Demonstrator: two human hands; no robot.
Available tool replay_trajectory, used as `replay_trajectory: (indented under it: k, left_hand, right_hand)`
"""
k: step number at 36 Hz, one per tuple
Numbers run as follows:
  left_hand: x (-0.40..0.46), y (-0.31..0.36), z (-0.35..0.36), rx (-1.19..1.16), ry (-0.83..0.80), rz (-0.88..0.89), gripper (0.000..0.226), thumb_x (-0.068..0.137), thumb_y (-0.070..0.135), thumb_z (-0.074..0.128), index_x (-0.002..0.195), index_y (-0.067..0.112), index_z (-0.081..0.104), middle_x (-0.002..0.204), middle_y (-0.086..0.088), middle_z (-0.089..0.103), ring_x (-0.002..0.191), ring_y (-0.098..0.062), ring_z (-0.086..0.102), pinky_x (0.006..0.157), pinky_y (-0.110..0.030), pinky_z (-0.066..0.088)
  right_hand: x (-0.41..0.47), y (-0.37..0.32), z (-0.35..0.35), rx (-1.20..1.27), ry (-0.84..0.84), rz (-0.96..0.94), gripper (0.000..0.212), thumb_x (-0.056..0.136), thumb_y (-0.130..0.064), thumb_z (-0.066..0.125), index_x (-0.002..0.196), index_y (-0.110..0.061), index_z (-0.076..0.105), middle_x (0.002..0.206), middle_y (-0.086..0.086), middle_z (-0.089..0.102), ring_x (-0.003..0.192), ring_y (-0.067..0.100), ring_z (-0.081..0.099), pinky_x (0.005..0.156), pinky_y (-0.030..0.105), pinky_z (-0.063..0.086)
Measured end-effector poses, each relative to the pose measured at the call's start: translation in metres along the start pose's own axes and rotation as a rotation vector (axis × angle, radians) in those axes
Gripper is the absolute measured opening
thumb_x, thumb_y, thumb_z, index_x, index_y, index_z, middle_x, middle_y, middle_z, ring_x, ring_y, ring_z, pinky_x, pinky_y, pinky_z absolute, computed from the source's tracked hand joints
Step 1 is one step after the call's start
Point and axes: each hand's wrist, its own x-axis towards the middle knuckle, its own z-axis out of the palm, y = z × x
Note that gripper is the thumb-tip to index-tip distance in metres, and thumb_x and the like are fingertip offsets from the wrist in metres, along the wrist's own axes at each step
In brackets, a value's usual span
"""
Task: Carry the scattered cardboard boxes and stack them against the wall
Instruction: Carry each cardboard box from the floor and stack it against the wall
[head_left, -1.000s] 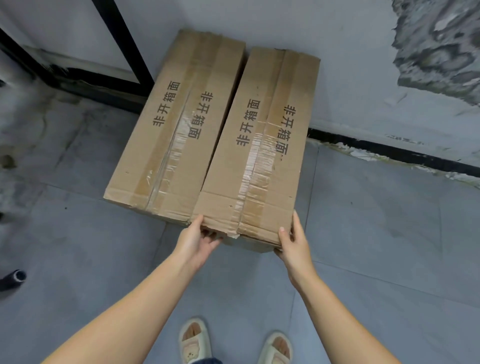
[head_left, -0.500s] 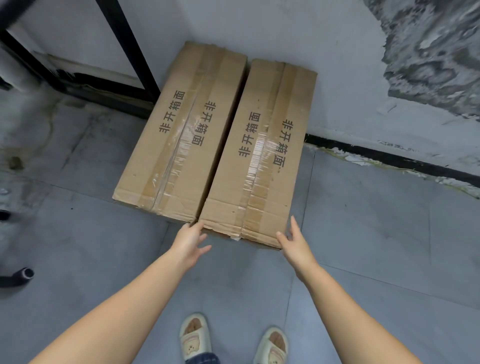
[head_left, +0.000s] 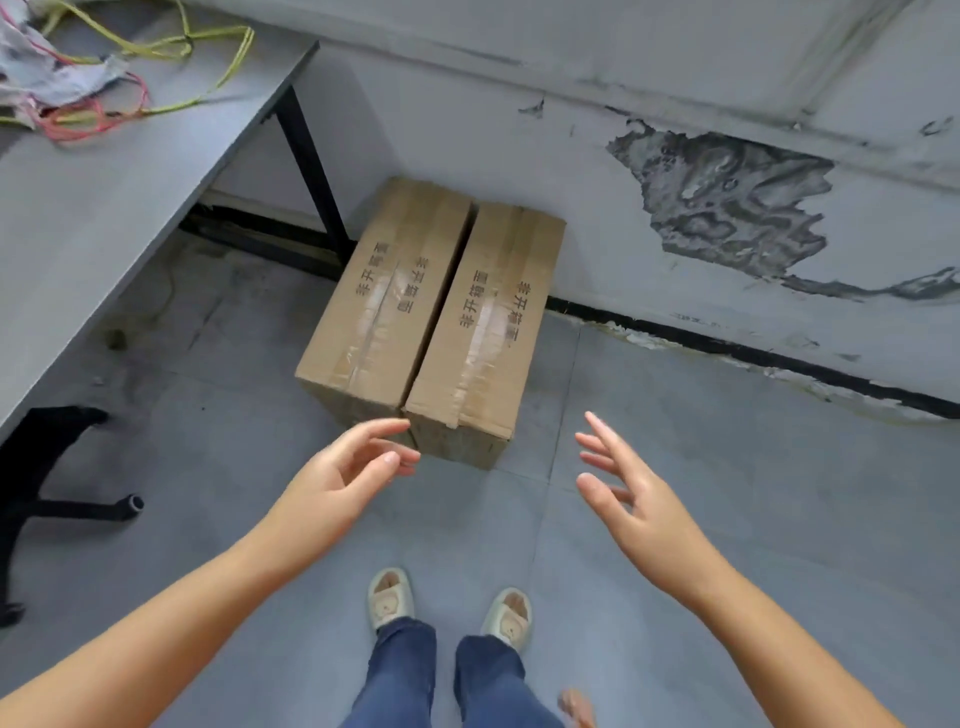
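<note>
Two long taped cardboard boxes lie side by side on the grey floor, their far ends against the wall: the left box (head_left: 382, 301) and the right box (head_left: 488, 322). Both carry printed black characters on top. My left hand (head_left: 345, 475) hovers just in front of the seam between their near ends, fingers relaxed, holding nothing. Off to the right of the boxes my right hand (head_left: 631, 491) is spread, also empty and apart from them.
A grey table (head_left: 93, 202) with a black leg (head_left: 311, 166) stands at the left, with loose coloured cables (head_left: 119, 88) on it. A black chair base (head_left: 57, 467) sits under its edge. The wall (head_left: 727, 208) has peeled paint. My slippered feet (head_left: 447, 605) stand on floor tiles.
My hands have let go of the right box's near end and pulled back. The view has risen and drawn away, so the boxes look smaller and the table has come into sight.
</note>
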Motion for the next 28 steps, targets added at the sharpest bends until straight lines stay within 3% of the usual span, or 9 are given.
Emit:
replay_trajectory:
  k: [3,6,9,12,22,28]
  left_hand:
    - [-0.044,0.006,0.007,-0.021,0.022,0.058,0.028,0.093,0.031,0.056,0.120,0.028,0.057,0.105,0.006,0.071,0.101,-0.009,0.066,0.092,-0.025,0.050]
    - [-0.076,0.003,0.013,-0.020,0.102,0.100,0.035,0.086,0.030,0.053,0.121,0.030,0.057,0.107,0.005,0.071,0.102,-0.010,0.066,0.091,-0.022,0.049]
    - [-0.091,-0.002,0.020,-0.077,0.202,0.119,0.033,0.088,0.031,0.063,0.120,0.033,0.057,0.108,0.004,0.071,0.103,-0.011,0.066,0.089,-0.023,0.051]
    - [-0.088,0.002,0.024,-0.117,0.247,0.143,0.037,0.082,0.035,0.053,0.118,0.036,0.057,0.109,0.006,0.070,0.103,-0.011,0.066,0.088,-0.023,0.052]
    - [-0.038,0.027,-0.020,0.055,-0.141,0.387,0.033,0.089,0.031,0.056,0.121,0.042,0.057,0.114,0.006,0.067,0.110,-0.012,0.062,0.093,-0.029,0.049]
    - [-0.022,0.037,-0.047,0.183,-0.404,0.498,0.038,0.089,0.021,0.055,0.121,0.041,0.057,0.113,0.009,0.067,0.108,-0.007,0.062,0.089,-0.016,0.049]
  right_hand:
    - [-0.048,-0.003,-0.004,0.063,0.085,-0.034,0.058,0.079,-0.057,0.044,0.134,-0.054,0.026,0.134,-0.028,0.046,0.122,-0.012,0.045,0.094,0.006,0.039]
    - [-0.088,0.005,0.000,0.169,0.205,-0.024,0.057,0.080,-0.052,0.047,0.135,-0.054,0.030,0.131,-0.030,0.051,0.121,-0.006,0.049,0.091,0.006,0.041]
    - [-0.122,0.017,0.006,0.252,0.322,0.021,0.056,0.078,-0.051,0.049,0.131,-0.059,0.033,0.130,-0.031,0.051,0.122,-0.002,0.051,0.094,0.015,0.045]
    - [-0.143,0.022,0.012,0.289,0.438,0.076,0.054,0.075,-0.057,0.048,0.126,-0.066,0.033,0.130,-0.032,0.051,0.122,-0.004,0.050,0.096,0.021,0.045]
    - [-0.175,-0.006,0.074,0.434,0.978,0.121,0.053,0.077,-0.050,0.047,0.128,-0.056,0.033,0.127,-0.027,0.053,0.118,-0.003,0.054,0.097,0.027,0.046]
    - [-0.199,-0.033,0.154,0.526,1.257,0.159,0.051,0.079,-0.039,0.046,0.128,-0.049,0.035,0.128,-0.020,0.053,0.113,-0.004,0.057,0.097,0.030,0.046]
